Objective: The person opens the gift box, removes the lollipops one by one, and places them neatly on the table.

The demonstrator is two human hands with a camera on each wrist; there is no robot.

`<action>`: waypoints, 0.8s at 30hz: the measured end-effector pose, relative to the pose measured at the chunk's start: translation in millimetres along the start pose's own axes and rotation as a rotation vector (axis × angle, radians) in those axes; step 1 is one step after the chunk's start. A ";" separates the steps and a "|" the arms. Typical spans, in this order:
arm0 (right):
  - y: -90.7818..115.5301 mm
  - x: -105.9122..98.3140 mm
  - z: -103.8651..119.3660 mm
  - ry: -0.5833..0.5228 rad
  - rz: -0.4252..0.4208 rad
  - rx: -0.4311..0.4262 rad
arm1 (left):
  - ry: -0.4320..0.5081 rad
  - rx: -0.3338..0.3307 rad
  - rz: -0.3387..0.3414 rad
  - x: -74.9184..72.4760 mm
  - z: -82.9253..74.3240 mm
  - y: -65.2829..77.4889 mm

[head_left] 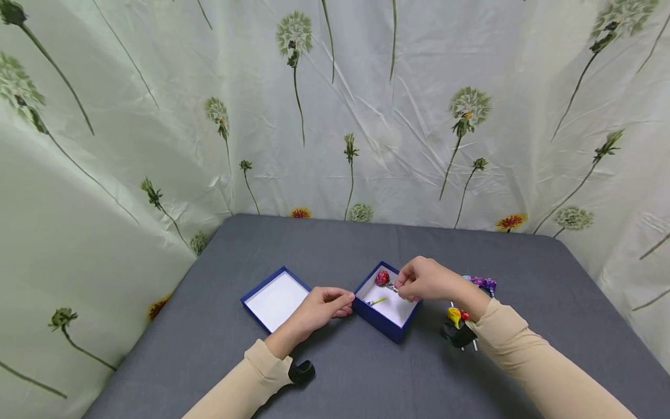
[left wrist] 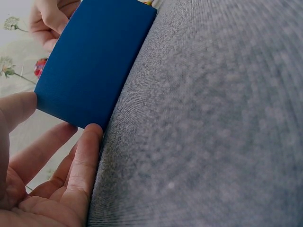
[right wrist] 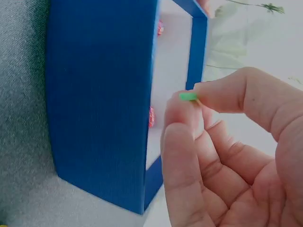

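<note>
A blue box with a white inside sits on the dark grey table. My left hand holds it by the near left corner, thumb at the rim and fingertips low on the side in the left wrist view. Over the box, my right hand pinches a thin green stick end between thumb and fingers. Beside those fingertips shows a red-wrapped lollipop, apparently on that stick; the join is hidden. A small yellow stick with a pale wrapper lies on the box floor.
Left of the box lies a blue-edged white lid, partly behind my left hand. Yellow and red lollipops show beneath my right wrist, with purple wrapped sweets beyond. A flower-printed curtain hangs behind the table.
</note>
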State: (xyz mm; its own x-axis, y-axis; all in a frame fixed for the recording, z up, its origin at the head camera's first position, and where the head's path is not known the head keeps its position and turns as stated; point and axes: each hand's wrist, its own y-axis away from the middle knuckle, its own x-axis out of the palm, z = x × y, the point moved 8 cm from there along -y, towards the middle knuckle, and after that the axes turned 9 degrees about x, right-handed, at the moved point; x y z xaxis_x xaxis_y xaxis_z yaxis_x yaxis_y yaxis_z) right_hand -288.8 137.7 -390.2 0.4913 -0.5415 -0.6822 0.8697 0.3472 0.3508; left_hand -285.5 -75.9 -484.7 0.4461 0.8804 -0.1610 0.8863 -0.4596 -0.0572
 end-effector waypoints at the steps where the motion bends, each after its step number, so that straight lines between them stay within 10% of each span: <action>1: 1.8 -1.3 -1.5 -0.013 0.005 0.003 | 0.003 -0.001 0.000 0.2 0.3 0.1; 24: 44.6 -29.5 -52.1 -0.184 -0.036 0.073 | -0.003 -0.024 0.002 1.2 -1.9 2.3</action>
State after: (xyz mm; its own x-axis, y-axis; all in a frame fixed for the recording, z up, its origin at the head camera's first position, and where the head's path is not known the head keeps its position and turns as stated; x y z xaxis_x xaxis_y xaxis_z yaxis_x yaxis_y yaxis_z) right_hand -266.9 209.1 -387.8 0.4539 -0.6857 -0.5690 0.8849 0.2717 0.3785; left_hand -282.7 -75.7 -483.2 0.4478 0.8790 -0.1639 0.8880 -0.4586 -0.0332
